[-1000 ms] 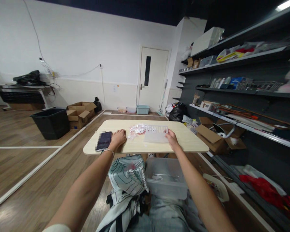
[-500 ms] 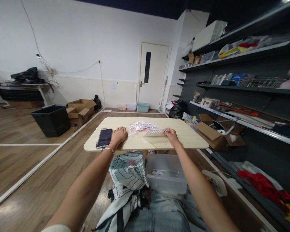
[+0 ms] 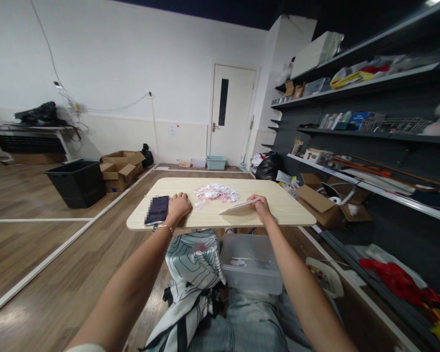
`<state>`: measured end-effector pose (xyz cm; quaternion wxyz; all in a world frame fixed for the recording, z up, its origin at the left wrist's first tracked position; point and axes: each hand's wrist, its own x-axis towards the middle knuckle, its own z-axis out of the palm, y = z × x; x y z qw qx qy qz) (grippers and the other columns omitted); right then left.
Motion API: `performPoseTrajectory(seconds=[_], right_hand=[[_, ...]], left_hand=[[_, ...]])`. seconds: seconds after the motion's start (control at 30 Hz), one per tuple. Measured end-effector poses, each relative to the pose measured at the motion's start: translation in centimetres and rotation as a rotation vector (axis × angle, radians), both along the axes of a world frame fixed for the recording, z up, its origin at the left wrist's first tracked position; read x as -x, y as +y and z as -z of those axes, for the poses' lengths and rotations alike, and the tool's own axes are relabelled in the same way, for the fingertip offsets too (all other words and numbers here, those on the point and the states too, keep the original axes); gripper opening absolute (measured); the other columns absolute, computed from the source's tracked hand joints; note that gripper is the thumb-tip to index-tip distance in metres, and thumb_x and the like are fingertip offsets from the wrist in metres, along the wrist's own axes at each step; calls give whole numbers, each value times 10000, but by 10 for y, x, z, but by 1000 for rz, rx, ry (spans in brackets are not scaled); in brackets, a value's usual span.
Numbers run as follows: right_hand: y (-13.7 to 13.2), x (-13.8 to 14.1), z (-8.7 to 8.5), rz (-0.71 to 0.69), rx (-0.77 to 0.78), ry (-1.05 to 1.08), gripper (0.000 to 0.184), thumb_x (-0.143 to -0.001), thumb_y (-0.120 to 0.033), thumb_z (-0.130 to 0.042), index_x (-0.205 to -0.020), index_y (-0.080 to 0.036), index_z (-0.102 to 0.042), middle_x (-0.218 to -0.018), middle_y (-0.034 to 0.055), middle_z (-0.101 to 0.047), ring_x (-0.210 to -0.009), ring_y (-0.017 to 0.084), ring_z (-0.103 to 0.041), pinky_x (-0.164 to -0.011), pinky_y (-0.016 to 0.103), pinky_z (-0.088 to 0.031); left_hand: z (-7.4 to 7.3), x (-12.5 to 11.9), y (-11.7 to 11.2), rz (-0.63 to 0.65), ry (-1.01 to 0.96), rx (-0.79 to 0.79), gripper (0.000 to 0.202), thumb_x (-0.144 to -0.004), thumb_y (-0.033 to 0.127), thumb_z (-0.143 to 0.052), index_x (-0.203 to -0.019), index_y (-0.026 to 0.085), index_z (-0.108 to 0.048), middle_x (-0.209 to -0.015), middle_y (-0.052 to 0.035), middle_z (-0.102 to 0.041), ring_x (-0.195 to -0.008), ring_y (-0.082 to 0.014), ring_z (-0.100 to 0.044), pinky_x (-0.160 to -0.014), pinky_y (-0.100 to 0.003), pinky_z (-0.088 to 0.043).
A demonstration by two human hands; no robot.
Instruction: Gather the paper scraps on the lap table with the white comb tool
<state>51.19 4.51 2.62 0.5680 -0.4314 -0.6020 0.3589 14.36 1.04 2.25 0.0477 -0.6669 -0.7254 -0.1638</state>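
Note:
My left hand rests on the light wooden table, fingers laid on its surface and nothing visible in them. Right beside it lies a dark phone, partly blurred out. My right hand pinches the right end of a thin pale sheet with a row of white strips or slots. The sheet is tilted above the tabletop, its lower left edge close to or touching the wood. Behind both hands lies a heap of small white and pinkish paper-like pieces.
A clear plastic box sits at my lap, next to a patterned cloth. A black bin and cardboard boxes stand on the left. Loaded shelves and an open carton line the right side.
My right hand has turned the pale sheet: its slotted face showed before, and now it is seen more edge-on. The left hand stays in place.

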Motion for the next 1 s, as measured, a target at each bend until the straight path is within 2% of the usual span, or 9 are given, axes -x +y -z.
performPoseTrajectory(seconds=[0.37,0.6,1.0], right_hand=[[-4,1,-3,-1,-5,-5,172,-496,-292,-484,-550,-218,-630,-589,18,-593,-619,178,-455,-598,300,-318],[-2,0,-1,-6,-4,-1,184,-483,-298,-478,-553,-218,-629,-554,3,-559,-616,170,-432,-599,291,-300],[2,-2,4,-16,-1,4,151,-516,-295,-505,-566,-218,-626,-557,-3,-557,-611,166,-440,-586,282,-307]], left_hand=[[2,-1,-3,22,2,-6,462,-997,311,-317,-1253,173,-677,-1343,-183,-655,-1258,-345,-551,-1074,-511,-390],[2,1,-6,67,31,6,443,-1010,338,-308,-1214,190,-672,-1366,-157,-651,-1264,-323,-556,-1072,-482,-402],[-3,1,-14,116,-36,-15,391,-975,334,-380,-1106,207,-726,-1271,-131,-714,-1200,-298,-615,-1034,-410,-450]])
